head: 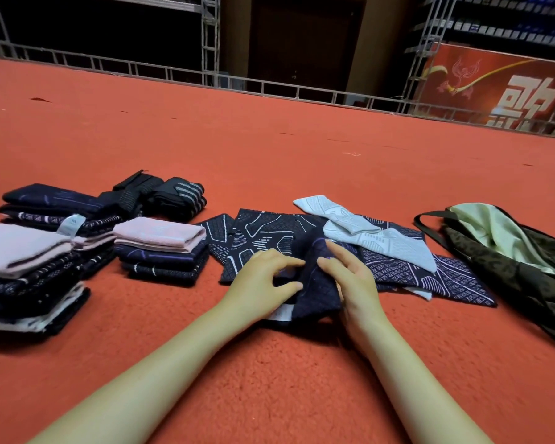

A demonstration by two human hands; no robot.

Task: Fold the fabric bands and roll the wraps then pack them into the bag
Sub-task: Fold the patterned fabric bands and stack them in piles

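Two bare forearms reached forward over a fuzzy red carpet (269, 379). The left hand (263, 280) pinched, with curled fingers, the edge of a dark navy band (318, 283), a quilted, diamond-textured knit. The right hand (353, 283) cupped its other side, fingers bent against the cloth. The band stood bunched between them, its long axis running away from the person. Just behind lay flat unfolded bands (260, 232), navy with white line patterns, and a pale blue-white band (366, 232) draped across them. To the left sat stacks of folded bands (161, 251), pink over navy (a label stuck up from one). Farther left were black rolled wraps (173, 193). On the right lay a limp, dark patterned bag (510, 267) with a pale green lining, mouth open.
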